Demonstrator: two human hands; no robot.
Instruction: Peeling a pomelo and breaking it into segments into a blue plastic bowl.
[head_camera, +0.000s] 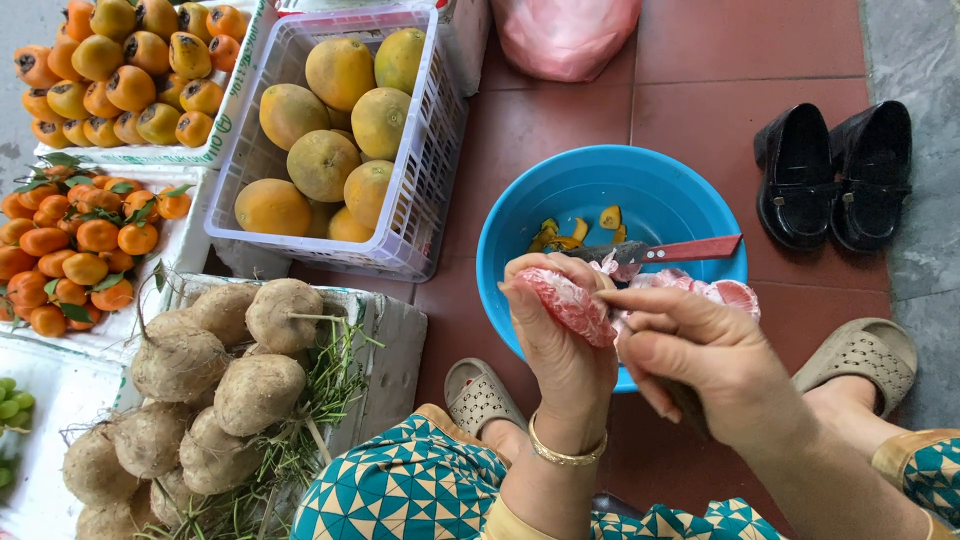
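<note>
My left hand (560, 340) grips a pink peeled pomelo segment (565, 302) over the near rim of a blue plastic basin (650, 195). My right hand (700, 350) pinches the thin membrane of that segment from the right, fingers closed on it. More pink peeled flesh (725, 292) lies just behind my right hand in the basin. A knife with a red handle (680, 250) rests across the basin, blade pointing left. Yellow peel scraps (575, 232) lie on the basin floor. A gold bangle circles my left wrist.
A white lattice crate (425, 140) holds several yellow-green pomelos. White foam boxes at left hold persimmons (130, 70), small orange fruits (70, 250) and brown tubers (200, 370). Black shoes (835, 175) and a pink bag (565, 35) sit on the red tiled floor. My sandalled feet flank the basin.
</note>
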